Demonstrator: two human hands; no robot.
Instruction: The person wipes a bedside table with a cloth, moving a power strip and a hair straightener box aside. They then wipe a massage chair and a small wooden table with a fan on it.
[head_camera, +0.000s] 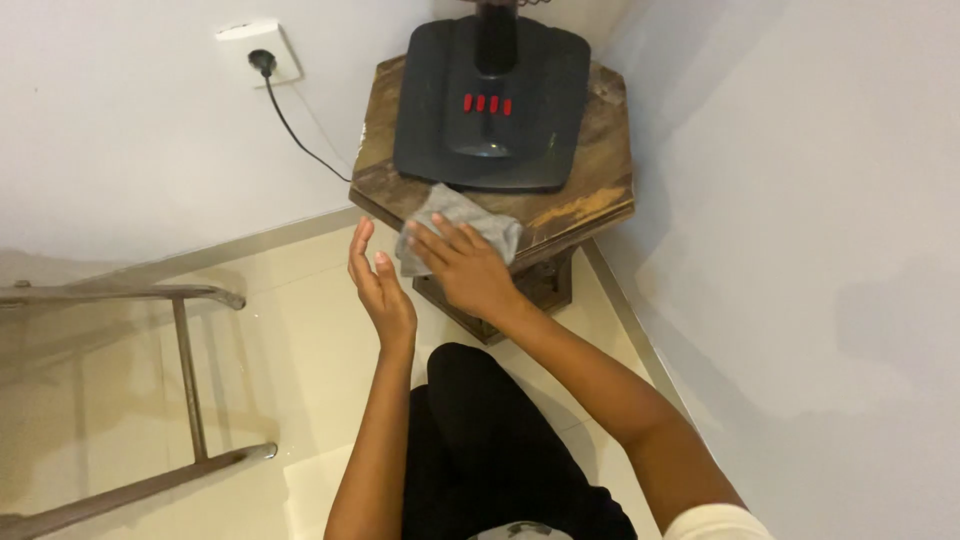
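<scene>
One crumpled grey cloth (462, 225) lies on the front edge of a small dark wooden stand with an angled top (590, 205), and part of it hangs over the edge. The right hand (465, 265) lies flat on top of this cloth, fingers spread and straight, pressing it and not closed around it. The left hand (380, 290) is just beside, to the left of the stand, open with the palm turned to the right, holding nothing and touching nothing. Behind the cloth, on the stand, sits the dark grey plastic base of a fan with four red buttons (490, 100). A black cable (300, 135) runs to a white wall socket (255, 50). At the left is a metal frame (185, 375) on the pale tiled floor (290, 330).
</scene>
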